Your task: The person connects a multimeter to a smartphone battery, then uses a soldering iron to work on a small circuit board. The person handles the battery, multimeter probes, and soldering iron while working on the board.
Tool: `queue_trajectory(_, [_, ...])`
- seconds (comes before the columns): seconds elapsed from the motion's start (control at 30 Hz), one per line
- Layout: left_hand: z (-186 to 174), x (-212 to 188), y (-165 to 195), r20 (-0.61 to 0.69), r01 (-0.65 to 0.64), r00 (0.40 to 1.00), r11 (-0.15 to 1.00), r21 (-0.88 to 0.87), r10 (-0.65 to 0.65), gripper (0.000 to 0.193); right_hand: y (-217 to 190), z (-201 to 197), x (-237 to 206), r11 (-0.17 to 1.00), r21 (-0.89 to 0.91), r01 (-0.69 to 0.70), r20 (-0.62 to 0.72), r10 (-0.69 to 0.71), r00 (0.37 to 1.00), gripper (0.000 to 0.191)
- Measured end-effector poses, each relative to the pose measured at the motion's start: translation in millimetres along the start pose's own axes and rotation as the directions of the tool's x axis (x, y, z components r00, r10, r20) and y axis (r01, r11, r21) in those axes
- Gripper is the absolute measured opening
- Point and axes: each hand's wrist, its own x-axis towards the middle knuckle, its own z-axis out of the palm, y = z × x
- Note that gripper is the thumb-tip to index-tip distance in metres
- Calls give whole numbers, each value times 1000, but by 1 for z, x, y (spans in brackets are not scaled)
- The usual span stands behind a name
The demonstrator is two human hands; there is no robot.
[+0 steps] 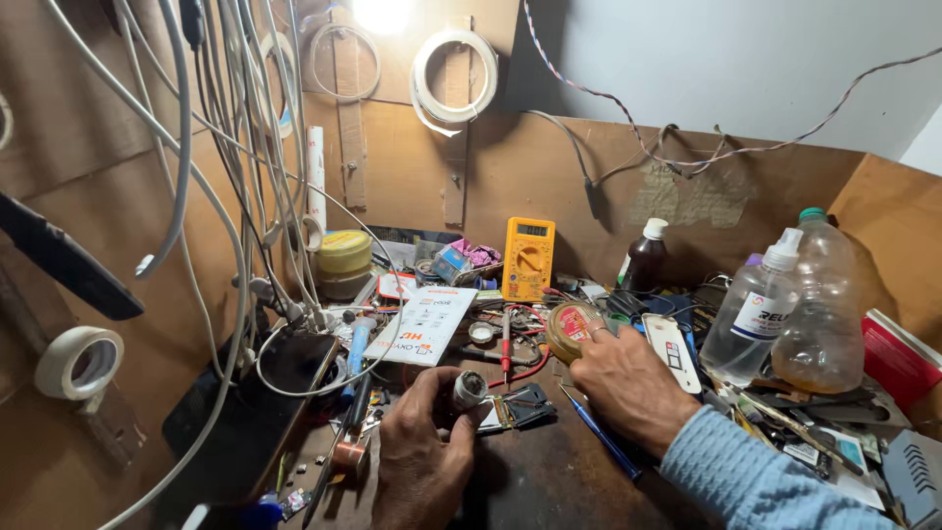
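1. Head view, looking down on a cluttered brown workbench [549,481] boxed in by board walls.
2. Left hand [422,451]: clenched around a small round grey spool [469,390], held up off the bench at centre, open end turned toward the camera, presumably for inspection.
3. Right hand [628,388]: resting knuckles-up just right of the spool, fingers bent over a round tin with a red and gold lid [572,330]; grasping or merely touching cannot be told.
4. Blue-handled tool [601,435]: lying flat beneath the right wrist, within easy reach.
5. Small circuit board [518,407]: flat on the bench directly behind the spool.
6. Yellow multimeter [529,258]: propped upright against the back wall, dial facing outward for reading.
7. White leaflet with orange print [424,324]: lying upside down left of centre.
8. Clear spray bottle with a white label [758,309] and large clear bottle with a green cap [822,299]: standing together at right; dark brown bottle with a white cap [645,257] behind.
9. Red box [898,358]: at the far right edge.
10. Tape rolls [453,74]: hung on the walls, off the bench.
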Motion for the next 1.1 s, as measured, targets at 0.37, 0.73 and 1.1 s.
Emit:
queue_trajectory(0.37, [-7,-2,-6,-29,-74,997,997,-38,73,35,-10,1,12,996,-74,44,61,-39,997,19])
queue_trajectory(0.73, [-10,-3,-6,-35,-112,993,988,-107,109,30,-11,4,8,1000,-8,-28,-139,27,990,13])
queue_trajectory(1.1, [-10,-7,-2,-11,-95,995,993,-65,94,32,-16,13,-9,974,181,-135,-191,169,967,17])
